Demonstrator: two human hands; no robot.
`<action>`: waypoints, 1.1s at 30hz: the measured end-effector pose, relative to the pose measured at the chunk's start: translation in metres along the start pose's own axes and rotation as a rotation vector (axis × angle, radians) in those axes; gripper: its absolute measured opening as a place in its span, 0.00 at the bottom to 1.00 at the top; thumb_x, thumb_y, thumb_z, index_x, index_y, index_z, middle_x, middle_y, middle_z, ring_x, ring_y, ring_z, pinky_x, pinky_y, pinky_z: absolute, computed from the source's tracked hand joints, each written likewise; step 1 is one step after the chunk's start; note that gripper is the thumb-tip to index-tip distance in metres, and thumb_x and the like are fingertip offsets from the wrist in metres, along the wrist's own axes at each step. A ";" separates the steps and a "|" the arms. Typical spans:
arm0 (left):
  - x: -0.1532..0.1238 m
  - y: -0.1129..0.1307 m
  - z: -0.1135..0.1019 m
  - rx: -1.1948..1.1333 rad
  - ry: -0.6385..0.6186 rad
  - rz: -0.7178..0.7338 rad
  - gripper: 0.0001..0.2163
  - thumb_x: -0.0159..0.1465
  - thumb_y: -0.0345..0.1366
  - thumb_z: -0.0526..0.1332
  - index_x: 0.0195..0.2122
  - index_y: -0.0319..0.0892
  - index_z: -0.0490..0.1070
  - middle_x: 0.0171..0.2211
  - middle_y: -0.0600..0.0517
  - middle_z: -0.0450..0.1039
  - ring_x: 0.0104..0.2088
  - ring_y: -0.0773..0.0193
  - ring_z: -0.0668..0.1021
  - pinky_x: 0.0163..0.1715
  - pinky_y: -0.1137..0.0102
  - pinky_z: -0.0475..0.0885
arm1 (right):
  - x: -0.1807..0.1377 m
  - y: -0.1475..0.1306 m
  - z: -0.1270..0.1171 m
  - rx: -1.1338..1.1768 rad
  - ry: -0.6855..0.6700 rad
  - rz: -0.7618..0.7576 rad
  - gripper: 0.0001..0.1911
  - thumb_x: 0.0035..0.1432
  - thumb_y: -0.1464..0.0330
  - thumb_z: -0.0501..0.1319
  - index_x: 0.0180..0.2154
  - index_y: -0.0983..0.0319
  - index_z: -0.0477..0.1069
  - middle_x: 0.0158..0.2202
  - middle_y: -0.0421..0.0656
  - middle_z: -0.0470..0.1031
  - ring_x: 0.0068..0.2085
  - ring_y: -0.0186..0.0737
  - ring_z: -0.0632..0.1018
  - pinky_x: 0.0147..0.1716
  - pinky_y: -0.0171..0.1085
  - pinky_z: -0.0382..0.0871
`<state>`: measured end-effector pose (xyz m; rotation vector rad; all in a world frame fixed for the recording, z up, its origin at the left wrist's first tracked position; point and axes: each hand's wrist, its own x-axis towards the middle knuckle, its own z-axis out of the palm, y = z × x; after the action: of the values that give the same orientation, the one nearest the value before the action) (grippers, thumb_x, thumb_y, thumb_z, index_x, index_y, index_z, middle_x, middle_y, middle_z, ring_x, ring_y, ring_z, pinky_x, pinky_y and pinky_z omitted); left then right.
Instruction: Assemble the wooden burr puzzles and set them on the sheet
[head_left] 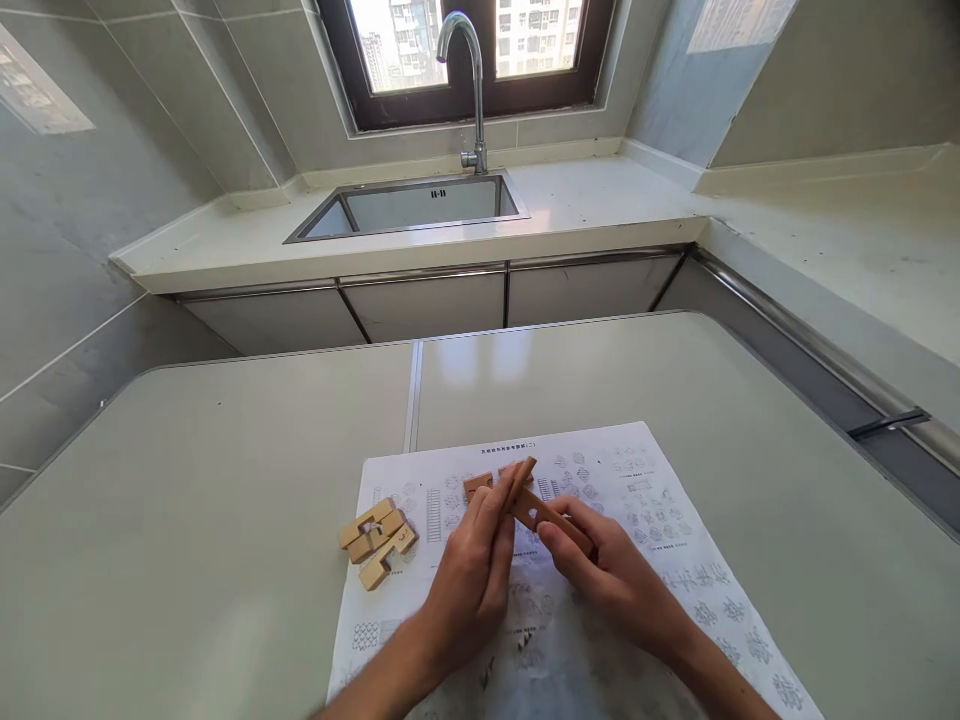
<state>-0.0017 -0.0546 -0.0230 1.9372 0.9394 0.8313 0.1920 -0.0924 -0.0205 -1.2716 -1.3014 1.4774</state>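
My left hand is closed around a slim wooden puzzle piece that slants up past the fingertips. Between thumb and fingers, my right hand grips a flat wooden puzzle piece with a hole; its far end meets the left hand's piece. Whether the two are joined I cannot tell. Just beyond the hands, more notched wooden pieces lie on a printed sheet, partly hidden by my left hand. Several lighter notched wooden blocks lie in a cluster at the sheet's left edge.
The sheet, printed with small diagrams, rests on a pale table with a seam across it. Past the table's far edge stands a counter with a sink and tap under a window. Another counter runs along the right.
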 end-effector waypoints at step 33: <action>-0.007 -0.011 0.014 0.144 0.182 0.298 0.13 0.75 0.26 0.56 0.57 0.45 0.63 0.47 0.47 0.78 0.45 0.61 0.84 0.39 0.69 0.81 | -0.004 0.004 0.009 0.215 -0.134 -0.052 0.21 0.76 0.50 0.53 0.39 0.60 0.67 0.23 0.34 0.61 0.25 0.33 0.60 0.26 0.37 0.54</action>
<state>0.0024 -0.0611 -0.0401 2.1885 0.8449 1.1541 0.1838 -0.0991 -0.0234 -1.0079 -1.2133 1.6405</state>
